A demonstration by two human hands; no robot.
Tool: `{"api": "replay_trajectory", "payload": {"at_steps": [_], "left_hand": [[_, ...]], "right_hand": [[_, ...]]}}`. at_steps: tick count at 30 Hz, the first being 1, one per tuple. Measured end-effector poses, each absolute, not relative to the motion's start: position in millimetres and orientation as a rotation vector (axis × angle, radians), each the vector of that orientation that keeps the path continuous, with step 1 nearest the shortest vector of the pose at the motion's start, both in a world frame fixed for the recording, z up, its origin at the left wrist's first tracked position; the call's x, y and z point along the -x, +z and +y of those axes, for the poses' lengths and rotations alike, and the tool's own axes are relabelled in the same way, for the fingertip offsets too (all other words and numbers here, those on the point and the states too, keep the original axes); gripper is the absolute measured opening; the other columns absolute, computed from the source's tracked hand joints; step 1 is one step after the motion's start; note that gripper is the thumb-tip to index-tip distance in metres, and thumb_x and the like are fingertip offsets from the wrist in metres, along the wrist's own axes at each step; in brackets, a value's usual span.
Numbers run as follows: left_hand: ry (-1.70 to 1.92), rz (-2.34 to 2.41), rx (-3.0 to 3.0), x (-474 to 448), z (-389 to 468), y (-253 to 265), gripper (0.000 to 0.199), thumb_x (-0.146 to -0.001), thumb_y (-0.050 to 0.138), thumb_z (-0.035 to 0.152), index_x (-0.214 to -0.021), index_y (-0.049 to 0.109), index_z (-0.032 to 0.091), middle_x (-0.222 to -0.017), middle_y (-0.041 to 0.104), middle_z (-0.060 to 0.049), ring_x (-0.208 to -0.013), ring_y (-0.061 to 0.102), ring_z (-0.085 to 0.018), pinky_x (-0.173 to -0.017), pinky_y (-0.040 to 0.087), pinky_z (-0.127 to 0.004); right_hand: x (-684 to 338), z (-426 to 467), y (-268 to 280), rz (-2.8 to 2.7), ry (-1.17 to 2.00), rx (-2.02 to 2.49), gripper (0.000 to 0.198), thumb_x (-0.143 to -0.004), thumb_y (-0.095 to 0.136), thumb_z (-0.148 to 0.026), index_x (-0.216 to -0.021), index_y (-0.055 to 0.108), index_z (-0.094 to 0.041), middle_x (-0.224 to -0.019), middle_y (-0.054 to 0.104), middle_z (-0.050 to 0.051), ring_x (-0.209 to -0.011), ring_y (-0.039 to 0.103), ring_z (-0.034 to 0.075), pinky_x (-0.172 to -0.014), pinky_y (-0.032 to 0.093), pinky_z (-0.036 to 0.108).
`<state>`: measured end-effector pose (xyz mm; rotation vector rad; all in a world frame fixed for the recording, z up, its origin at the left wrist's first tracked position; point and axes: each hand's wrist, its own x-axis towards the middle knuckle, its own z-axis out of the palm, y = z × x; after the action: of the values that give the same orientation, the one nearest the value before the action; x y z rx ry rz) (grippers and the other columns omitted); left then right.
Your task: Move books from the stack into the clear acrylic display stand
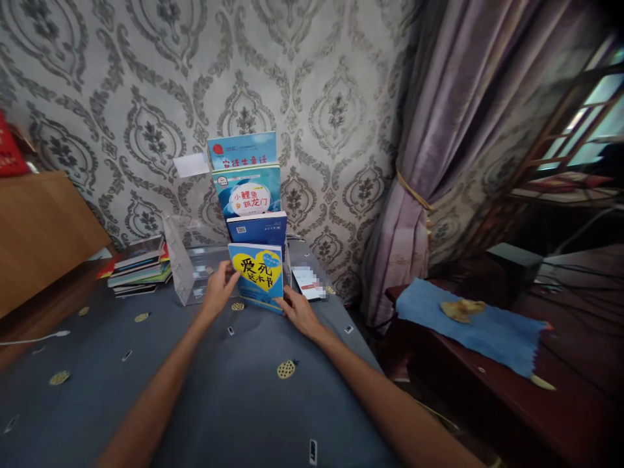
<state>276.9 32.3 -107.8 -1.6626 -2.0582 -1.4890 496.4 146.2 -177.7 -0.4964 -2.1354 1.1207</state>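
Note:
A blue book with a yellow heart on its cover (257, 289) stands upright, leaning back slightly, at the front of a clear tiered stand (195, 263). My left hand (220, 286) is curled at its left edge, thumb toward the cover. At the lower right corner, my right hand (302, 312) grips the same book, thumb in front and the other fingers largely hidden behind. Rising behind it in steps are a dark blue book (258, 227), a teal book (248, 192) with a white oval, and a light blue book (244, 146), each partly covered by the one before.
A pile of books (141, 270) lies left of the stand on the grey patterned tablecloth (205, 390). A phone (309, 284) with a blurred screen lies to the right. A white cable (43, 338) crosses the left side. Farther right, a blue cloth (468, 328) covers part of a dark red surface.

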Motion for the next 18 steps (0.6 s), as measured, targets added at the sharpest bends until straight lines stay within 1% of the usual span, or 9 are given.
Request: {"api": "replay_trajectory", "payload": {"at_steps": [2,7,14,18], "left_hand": [[-1.516,-2.115,1.753,-275.8,32.8,-114.9,0.027,-0.089,0.056,0.038,-0.11,0.058,0.021,-0.094,0.071,-0.006,-0.083,0.068,-0.021,-0.072,0.054,-0.033],[-1.619,-2.114,1.72,-272.1,39.6,-111.1,0.026,-0.083,0.057,0.041,-0.099,0.061,0.02,-0.085,0.068,-0.004,-0.077,0.064,-0.02,-0.068,0.051,-0.032],[-1.666,-2.091,1.727,-266.2,50.3,-87.7,0.029,-0.08,0.059,0.041,-0.099,0.064,0.019,-0.085,0.065,-0.004,-0.075,0.061,-0.018,-0.058,0.05,-0.026],[-1.701,-2.062,1.739,-262.6,56.4,-73.9,0.028,-0.08,0.059,0.041,-0.098,0.063,0.019,-0.084,0.063,-0.003,-0.072,0.06,-0.017,-0.049,0.047,-0.022]], "right_hand": [[-495.7,147.1,-178.7,-2.11,1.152,0.494,0.024,-0.093,0.05,-0.046,-0.084,0.046,-0.025,-0.07,0.053,-0.002,-0.064,0.054,0.017,-0.057,0.042,0.026],[-494.2,151.7,-176.9,-2.022,1.212,0.471,0.029,-0.092,0.052,-0.05,-0.08,0.043,-0.025,-0.066,0.05,-0.003,-0.06,0.05,0.016,-0.052,0.04,0.025],[-490.5,160.7,-156.4,-1.93,1.415,0.374,0.038,-0.088,0.058,-0.06,-0.084,0.046,-0.024,-0.074,0.059,-0.001,-0.06,0.053,0.016,-0.05,0.042,0.026],[-488.0,173.0,-137.7,-1.96,1.404,0.347,0.041,-0.085,0.06,-0.063,-0.085,0.048,-0.024,-0.076,0.06,-0.001,-0.06,0.054,0.016,-0.05,0.043,0.026]]}}
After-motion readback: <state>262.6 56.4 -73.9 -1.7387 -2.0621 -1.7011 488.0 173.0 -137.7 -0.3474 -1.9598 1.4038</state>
